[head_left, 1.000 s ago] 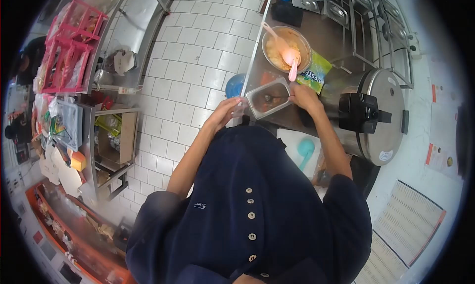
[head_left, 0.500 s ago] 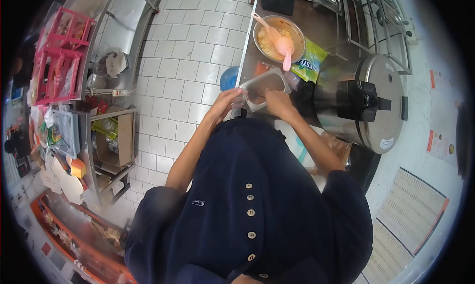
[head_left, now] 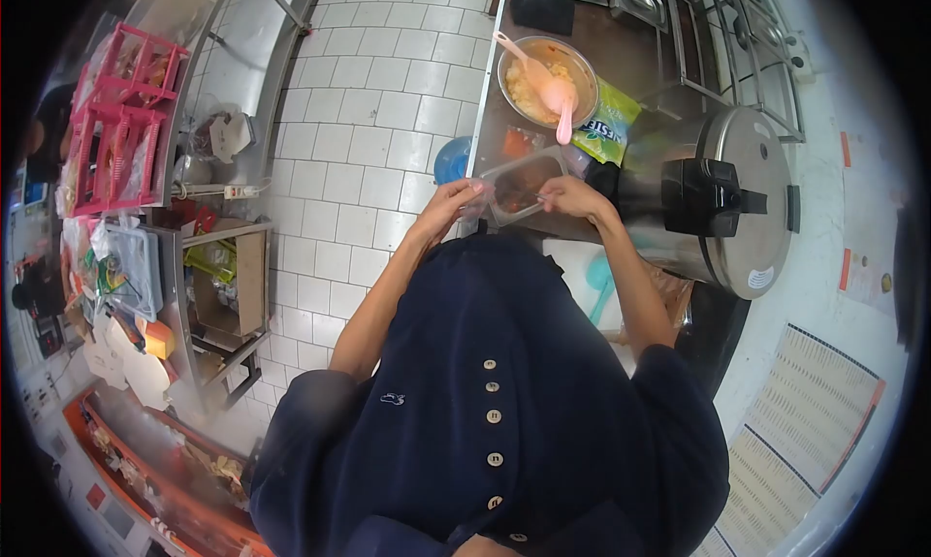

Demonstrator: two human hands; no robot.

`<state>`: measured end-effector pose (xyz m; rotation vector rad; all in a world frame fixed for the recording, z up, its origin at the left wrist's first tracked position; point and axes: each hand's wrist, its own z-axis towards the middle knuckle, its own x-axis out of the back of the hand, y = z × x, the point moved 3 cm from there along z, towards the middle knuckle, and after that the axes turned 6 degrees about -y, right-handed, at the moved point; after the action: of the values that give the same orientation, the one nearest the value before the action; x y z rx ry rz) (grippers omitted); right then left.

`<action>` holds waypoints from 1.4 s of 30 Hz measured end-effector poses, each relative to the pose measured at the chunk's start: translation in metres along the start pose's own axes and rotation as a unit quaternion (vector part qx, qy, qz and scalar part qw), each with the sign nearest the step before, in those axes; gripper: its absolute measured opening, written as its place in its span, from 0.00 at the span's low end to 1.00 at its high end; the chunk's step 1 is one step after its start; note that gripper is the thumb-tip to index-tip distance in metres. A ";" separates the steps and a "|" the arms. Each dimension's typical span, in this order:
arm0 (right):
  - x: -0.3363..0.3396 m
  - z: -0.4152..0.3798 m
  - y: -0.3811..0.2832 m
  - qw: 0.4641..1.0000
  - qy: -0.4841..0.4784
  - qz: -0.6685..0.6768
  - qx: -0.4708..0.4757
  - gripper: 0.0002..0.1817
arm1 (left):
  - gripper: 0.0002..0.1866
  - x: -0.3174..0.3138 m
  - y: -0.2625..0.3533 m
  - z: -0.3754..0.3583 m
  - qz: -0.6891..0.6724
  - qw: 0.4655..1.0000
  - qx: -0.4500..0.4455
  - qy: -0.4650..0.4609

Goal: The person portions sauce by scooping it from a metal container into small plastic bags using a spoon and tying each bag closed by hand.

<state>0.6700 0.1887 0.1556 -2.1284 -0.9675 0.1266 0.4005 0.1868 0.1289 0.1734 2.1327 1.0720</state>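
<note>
My left hand (head_left: 450, 206) is closed at the left side of a rectangular container (head_left: 511, 214), with what looks like a piece of clear plastic (head_left: 475, 206) in its fingers. Reddish-brown food (head_left: 527, 182) lies low in the container. Over the container's right edge, my right hand (head_left: 579, 199) has its fingers pinched together. Whatever is in that pinch is too small to make out. Just beyond, a metal bowl (head_left: 589, 66) holds yellowish food, with a pink spoon (head_left: 553, 90) lying across it. A small packet with orange-red contents (head_left: 522, 143) sits between bowl and container.
A green Nestlé packet (head_left: 611, 123) lies right of the bowl. The large steel cooker (head_left: 645, 184) with a black handle stands close to my right arm. Below that arm is a turquoise utensil (head_left: 599, 278). A blue round object (head_left: 453, 159) is beyond the counter's left edge.
My right hand has risen from inside the container and moved right to its edge, fingers still pinched. My left hand stays nearly in place. The container shifts slightly.
</note>
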 end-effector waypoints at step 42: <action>-0.008 -0.054 0.036 0.944 0.031 0.313 0.096 0.13 | 0.30 -0.002 0.066 0.012 0.492 0.855 -0.154 0.051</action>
<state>0.7061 0.1354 0.1661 -2.1659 -0.1998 0.4458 0.3973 0.2360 0.1748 1.1644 1.8910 2.0028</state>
